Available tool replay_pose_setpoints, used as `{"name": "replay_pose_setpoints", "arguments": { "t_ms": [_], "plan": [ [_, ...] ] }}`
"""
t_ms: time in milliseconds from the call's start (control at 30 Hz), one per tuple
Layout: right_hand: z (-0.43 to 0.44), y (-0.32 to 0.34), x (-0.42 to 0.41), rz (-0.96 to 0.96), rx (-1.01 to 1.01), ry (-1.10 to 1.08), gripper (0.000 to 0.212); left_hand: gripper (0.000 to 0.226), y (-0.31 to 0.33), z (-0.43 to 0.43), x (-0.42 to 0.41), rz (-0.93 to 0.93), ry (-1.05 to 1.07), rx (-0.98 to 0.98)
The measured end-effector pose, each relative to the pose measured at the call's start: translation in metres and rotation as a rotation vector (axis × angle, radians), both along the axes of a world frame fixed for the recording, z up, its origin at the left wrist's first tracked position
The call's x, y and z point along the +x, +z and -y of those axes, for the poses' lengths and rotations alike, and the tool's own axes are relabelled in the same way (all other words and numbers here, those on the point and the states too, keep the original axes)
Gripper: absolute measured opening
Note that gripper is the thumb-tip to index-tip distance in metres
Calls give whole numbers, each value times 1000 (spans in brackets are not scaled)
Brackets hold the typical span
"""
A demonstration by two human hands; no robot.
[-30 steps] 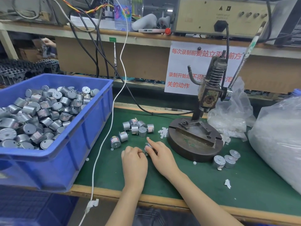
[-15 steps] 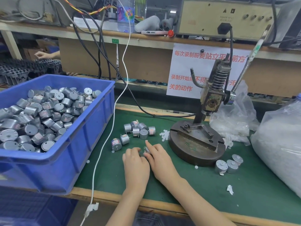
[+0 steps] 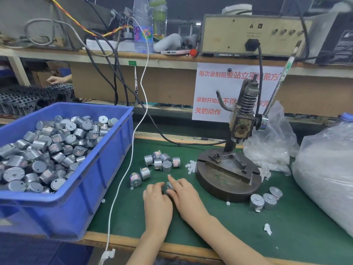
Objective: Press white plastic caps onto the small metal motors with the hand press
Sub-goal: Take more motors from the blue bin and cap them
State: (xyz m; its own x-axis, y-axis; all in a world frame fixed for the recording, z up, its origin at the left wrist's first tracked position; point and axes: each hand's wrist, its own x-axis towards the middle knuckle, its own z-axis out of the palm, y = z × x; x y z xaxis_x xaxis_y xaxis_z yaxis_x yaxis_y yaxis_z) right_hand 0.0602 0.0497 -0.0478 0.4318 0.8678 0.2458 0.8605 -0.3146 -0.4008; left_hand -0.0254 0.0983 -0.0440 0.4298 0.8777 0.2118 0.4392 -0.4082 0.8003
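Both hands meet over one small metal motor [image 3: 169,185] on the green mat. My left hand [image 3: 156,201] and my right hand [image 3: 186,196] hold it between their fingertips; most of it is hidden. Several loose motors [image 3: 162,161] lie just beyond, and two more [image 3: 140,175] to the left. A small heap of white plastic caps [image 3: 191,166] sits beside the hand press [image 3: 229,175], whose round base stands to the right. Three motors [image 3: 266,199] stand right of the base.
A blue bin [image 3: 107,169] full of motors fills the left side. Clear bags of white caps [image 3: 328,173] lie at the right. A white cable [image 3: 122,184] runs down across the mat. The press lever [image 3: 280,81] slants up to the right. A shelf with equipment [image 3: 248,35] is behind.
The camera has tilted up a little, so the bench sits lower in the frame. Both hands stay together on the same motor, fingers shifting slightly.
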Motion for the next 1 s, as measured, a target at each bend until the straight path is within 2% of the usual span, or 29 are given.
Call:
{"name": "replay_pose_setpoints", "arguments": {
  "t_ms": [200,267,367,533,800,900,1000],
  "plan": [
    [0,1,-1,-50,46,17,47,48,-2,4,-1,-24,-39,122],
    [-2,0,-4,-13,23,56,46,47,-2,3,-1,-11,-25,109],
    [-4,-5,-4,6,-2,-10,50,48,-3,3,0,4,-35,100],
    [2,-7,-1,-50,143,-36,47,47,-1,-1,-1,43,-5,39],
    [13,1,-5,-286,381,-161,23,36,0,-2,-1,59,-33,-14],
    [16,3,-2,-425,472,-222,26,33,1,-1,-2,54,-27,-11],
    [16,6,0,-490,496,-258,38,32,3,0,-3,52,-28,-3]
  ]
}}
